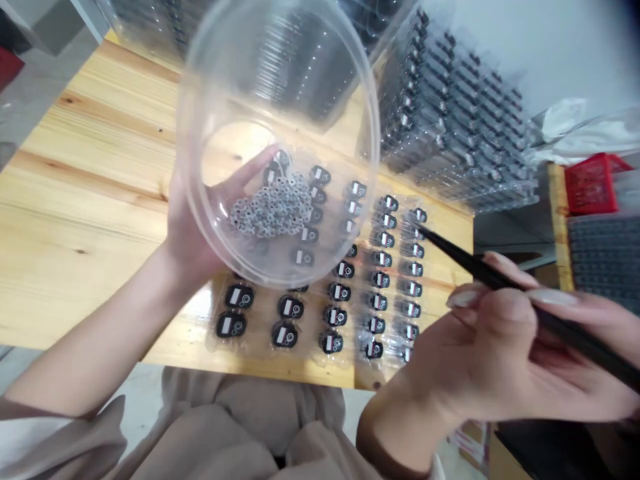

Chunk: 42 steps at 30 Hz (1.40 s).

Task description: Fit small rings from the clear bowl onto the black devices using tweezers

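My left hand (200, 233) is wrapped round a clear plastic tub (373, 167), tilted with its mouth towards me. A heap of small silvery ring-shaped metal parts (273, 207) lies inside it. My right hand (520, 340) grips slim black tweezers (460, 260), their tip pointing left over the tray. Beneath the tub and the tweezers, a clear plastic tray (360, 360) holds rows of small black pieces (291, 307), each with a white label patch and ring marks. The tub partly covers the tray's upper left part.
The tray lies on a wooden table (90, 193). Stacks of filled clear trays (450, 113) rise at the back right, with more stacked trays behind the tub. A red basket (593, 187) stands at the far right, above a grey stack (607, 257).
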Each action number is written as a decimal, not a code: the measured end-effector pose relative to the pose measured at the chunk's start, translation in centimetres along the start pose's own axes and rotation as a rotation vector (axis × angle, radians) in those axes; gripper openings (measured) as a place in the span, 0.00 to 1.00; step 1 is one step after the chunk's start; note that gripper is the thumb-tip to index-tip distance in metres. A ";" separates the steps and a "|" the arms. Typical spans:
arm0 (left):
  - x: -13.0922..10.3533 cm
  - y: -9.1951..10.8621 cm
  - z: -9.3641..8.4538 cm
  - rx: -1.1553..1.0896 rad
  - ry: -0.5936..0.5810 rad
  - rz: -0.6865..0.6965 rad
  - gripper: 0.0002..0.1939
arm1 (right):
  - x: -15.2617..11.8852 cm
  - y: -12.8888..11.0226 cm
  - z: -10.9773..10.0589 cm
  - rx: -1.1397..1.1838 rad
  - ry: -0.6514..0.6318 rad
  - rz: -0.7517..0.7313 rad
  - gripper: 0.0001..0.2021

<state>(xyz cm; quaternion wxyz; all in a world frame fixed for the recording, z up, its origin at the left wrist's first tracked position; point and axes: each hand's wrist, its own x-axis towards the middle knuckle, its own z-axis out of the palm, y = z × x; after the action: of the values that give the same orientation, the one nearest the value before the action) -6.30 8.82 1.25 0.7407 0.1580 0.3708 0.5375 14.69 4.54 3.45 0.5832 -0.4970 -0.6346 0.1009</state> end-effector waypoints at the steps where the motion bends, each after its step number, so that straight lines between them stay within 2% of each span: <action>1: 0.1 0.2 -0.3 -0.012 -0.033 0.029 0.41 | 0.3 0.5 0.3 0.024 0.116 -0.040 0.12; 3: 0.4 0.5 -1.0 -0.023 -0.045 0.063 0.42 | 0.6 1.6 1.1 0.048 0.250 -0.060 0.10; 4: 0.6 0.7 -1.3 -0.026 -0.026 0.069 0.43 | 0.5 2.1 1.6 0.044 0.234 -0.029 0.09; 7: 0.9 1.0 -1.7 -0.089 0.024 0.074 0.42 | -0.2 3.3 2.5 -0.037 0.004 0.055 0.08; 9: 1.0 1.0 -1.8 -0.140 0.009 0.081 0.40 | -0.6 3.8 2.9 -0.081 -0.153 0.034 0.09; 13: 1.1 1.0 -1.7 -0.257 0.003 0.045 0.41 | -0.8 4.4 3.5 -0.136 -0.290 -0.028 0.08; 18: 1.1 1.2 -1.5 -0.392 0.080 0.006 0.43 | -0.5 4.6 4.1 -0.189 -0.312 -0.046 0.07; 23: 1.0 1.3 -1.4 -0.424 0.089 -0.008 0.43 | -0.6 4.8 4.2 -0.189 -0.320 -0.034 0.06; 28: 1.1 1.2 -1.5 -0.403 0.042 -0.004 0.43 | -0.8 4.9 4.3 -0.194 -0.327 -0.043 0.06; 42: 0.9 1.2 -1.3 -0.371 0.057 -0.018 0.44 | -0.8 5.1 4.4 -0.216 -0.333 -0.065 0.07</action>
<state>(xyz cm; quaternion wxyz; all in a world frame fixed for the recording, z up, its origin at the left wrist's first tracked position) -7.91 9.90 0.81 0.7509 0.0000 0.2877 0.5944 13.43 8.41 -1.99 0.4163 -0.5125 -0.7451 0.0940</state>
